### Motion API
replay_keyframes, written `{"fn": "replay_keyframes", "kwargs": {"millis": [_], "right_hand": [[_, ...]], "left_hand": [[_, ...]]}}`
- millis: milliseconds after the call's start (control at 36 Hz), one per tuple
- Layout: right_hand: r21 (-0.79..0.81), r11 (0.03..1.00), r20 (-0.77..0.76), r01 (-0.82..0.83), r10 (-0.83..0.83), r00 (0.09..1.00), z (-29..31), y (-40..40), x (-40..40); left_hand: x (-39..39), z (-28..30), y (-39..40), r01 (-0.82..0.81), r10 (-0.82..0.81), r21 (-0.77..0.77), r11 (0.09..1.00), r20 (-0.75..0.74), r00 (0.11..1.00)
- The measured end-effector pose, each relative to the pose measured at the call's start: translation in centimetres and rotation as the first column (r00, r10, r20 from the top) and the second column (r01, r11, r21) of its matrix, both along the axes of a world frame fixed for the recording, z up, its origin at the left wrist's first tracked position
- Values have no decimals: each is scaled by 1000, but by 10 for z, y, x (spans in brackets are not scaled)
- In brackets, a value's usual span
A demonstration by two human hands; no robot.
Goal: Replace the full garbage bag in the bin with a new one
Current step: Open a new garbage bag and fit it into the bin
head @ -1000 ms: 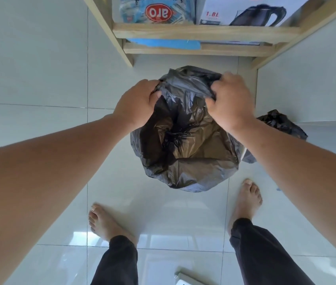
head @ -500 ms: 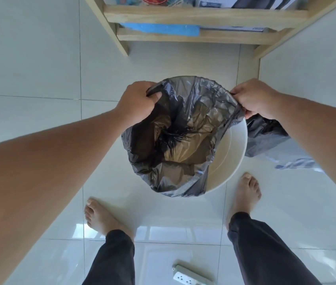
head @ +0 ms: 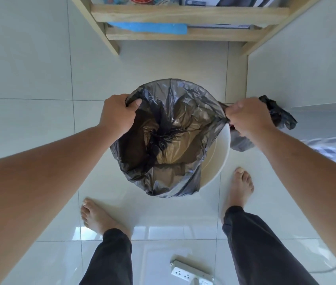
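A white round bin (head: pixel 217 159) stands on the tiled floor between my feet and a wooden shelf. A new dark grey garbage bag (head: pixel 173 140) hangs open inside it, its mouth stretched over the far rim while the near right rim stays bare. My left hand (head: pixel 117 115) grips the bag's left edge. My right hand (head: pixel 247 116) pinches the right edge, pulled out past the rim. The full tied black bag (head: pixel 280 117) lies on the floor to the right, partly hidden behind my right hand.
A wooden shelf unit (head: pixel 187 21) with boxes stands just beyond the bin. A wall (head: pixel 306 58) closes the right side. A white power strip (head: pixel 191 273) lies on the floor behind my feet. A checked cloth (head: pixel 335 150) is at the right edge.
My hands have spread apart and widened the bag's mouth. The bag has gone down into the bin and its far edge now wraps the rim. The view has tilted downward.
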State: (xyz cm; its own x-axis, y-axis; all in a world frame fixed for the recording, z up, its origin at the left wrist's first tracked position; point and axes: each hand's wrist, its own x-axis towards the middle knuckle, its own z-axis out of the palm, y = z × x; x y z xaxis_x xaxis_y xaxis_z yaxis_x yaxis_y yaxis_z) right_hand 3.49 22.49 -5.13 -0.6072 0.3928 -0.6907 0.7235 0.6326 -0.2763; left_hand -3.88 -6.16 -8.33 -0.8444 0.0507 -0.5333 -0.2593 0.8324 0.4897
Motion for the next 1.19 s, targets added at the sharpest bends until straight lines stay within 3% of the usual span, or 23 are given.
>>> {"fn": "replay_keyframes", "kwargs": {"millis": [56, 111, 222, 389, 472, 639, 750, 806, 861, 917, 1083, 1194], "right_hand": [[140, 976, -102, -164, 179, 979, 0, -9, -12], [192, 956, -198, -223, 260, 945, -1, -19, -24], [58, 996, -319, -64, 80, 945, -6, -32, -39], [213, 975, -501, 58, 58, 863, -2, -52, -35], [236, 972, -499, -5, 125, 858, 9, -72, -24], [355, 913, -255, -200, 301, 919, 6, -96, 0], [260, 965, -205, -42, 98, 974, 7, -76, 1], [95, 980, -229, 174, -149, 962, 6, -58, 3], [-156, 878, -201, 452, -476, 856, 7, -40, 5], [-301, 766, -104, 568, -618, 779, 8, -26, 8], [-446, 669, 106, 595, -621, 777, -3, -4, 21], [-498, 622, 101, 605, -651, 752, -18, -3, 21]], "left_hand": [[3, 1, -8, -35, 35, -20, 999, -20, 999], [5, 2, -14, -86, 85, -35, 996, -25, 996], [5, 5, -25, -170, 169, -30, 985, -18, 985], [8, 8, -25, -256, 256, -17, 966, -5, 967], [12, 9, -23, -304, 304, -4, 953, -1, 953], [22, 13, -15, -370, 370, 3, 929, 6, 929], [23, 11, -16, -370, 370, 4, 929, 1, 929], [23, 10, -17, -368, 368, 10, 930, 2, 930], [24, 10, -17, -354, 354, 14, 935, -3, 935], [25, 10, -17, -350, 351, 15, 936, -5, 937], [25, 4, -16, -377, 376, 44, 925, 32, 926], [25, 3, -13, -398, 398, 42, 917, 14, 917]]}}
